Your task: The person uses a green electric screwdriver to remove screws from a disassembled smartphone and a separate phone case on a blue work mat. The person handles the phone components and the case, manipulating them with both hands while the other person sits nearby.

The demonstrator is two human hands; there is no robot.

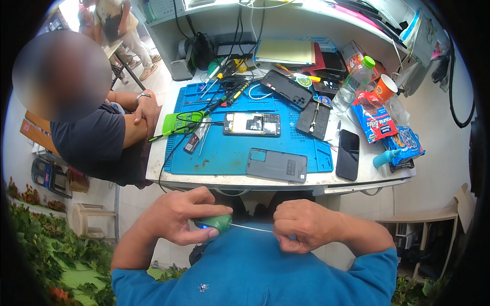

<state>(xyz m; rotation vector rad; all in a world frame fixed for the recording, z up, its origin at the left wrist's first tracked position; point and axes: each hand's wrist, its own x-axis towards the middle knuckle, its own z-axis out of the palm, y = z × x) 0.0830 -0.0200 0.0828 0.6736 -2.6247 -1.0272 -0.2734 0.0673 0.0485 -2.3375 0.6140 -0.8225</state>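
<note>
Low in the frame, the left hand is gripping a green screwdriver; the right hand is pinching its thin shaft closed-fisted.

White workbench, shelf above, tiled floor.

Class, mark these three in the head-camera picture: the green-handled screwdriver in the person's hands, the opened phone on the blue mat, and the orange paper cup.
green-handled screwdriver (218,222): head view, on the green handle.
opened phone (252,124): head view, middle of its exposed inside.
orange paper cup (384,88): head view, on its side wall.
</note>
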